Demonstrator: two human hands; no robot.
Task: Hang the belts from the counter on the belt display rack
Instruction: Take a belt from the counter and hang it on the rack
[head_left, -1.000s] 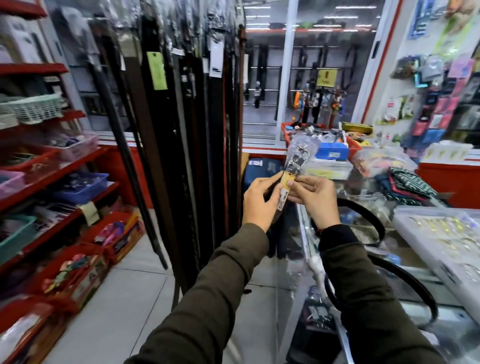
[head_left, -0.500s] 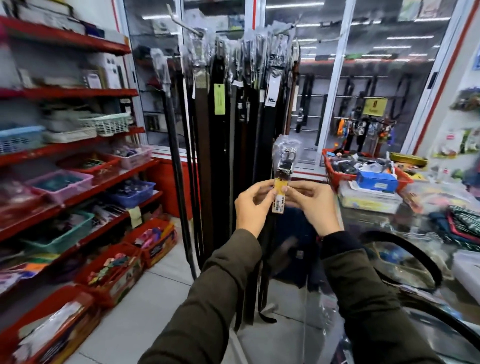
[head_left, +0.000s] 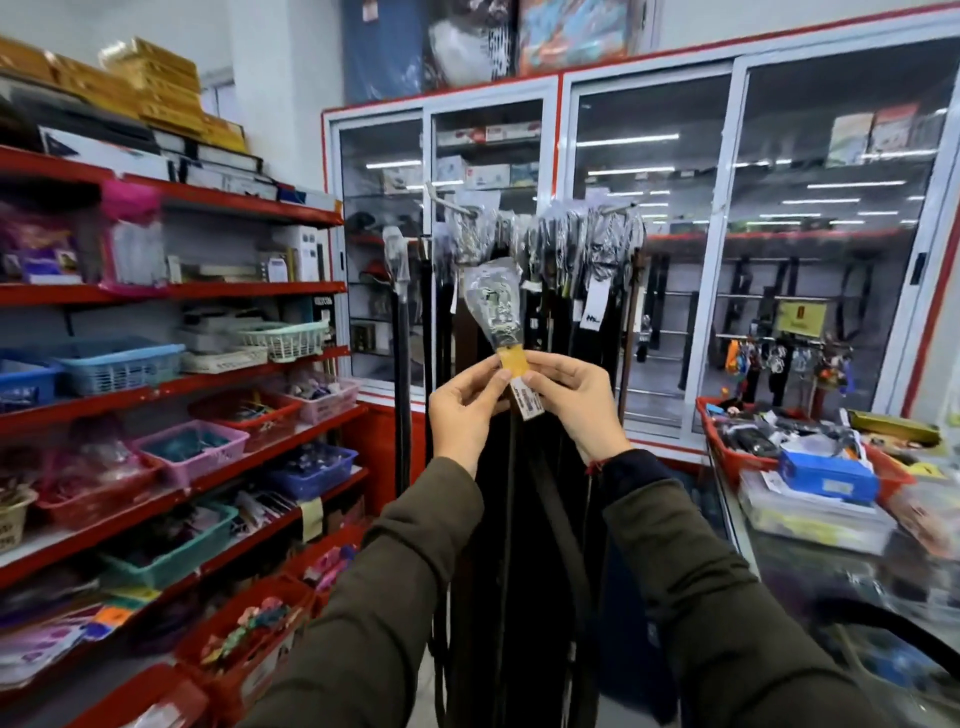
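Now both hands pinch one belt (head_left: 511, 467) at its yellow tag: left hand (head_left: 465, 410) w/ thumb+fingers closed on it, right hand (head_left: 574, 405) likewise. Strap hangs straight down; bagged buckle (head_left: 493, 304) points up. Rack hook (head_left: 447, 200) lies above & beyond, equally near both hands. Many belts on rack (head_left: 571, 312), too packed to count.

We cannot read the blurred tag (head_left: 529, 401), the strap (head_left: 511, 519) merges into dark hanging belts (head_left: 550, 322), and the desk (head_left: 831, 582) is cut off at right.

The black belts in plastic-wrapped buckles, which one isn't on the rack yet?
The belt with the yellow tag, pinched between left hand and right hand; the others hang from hooks.
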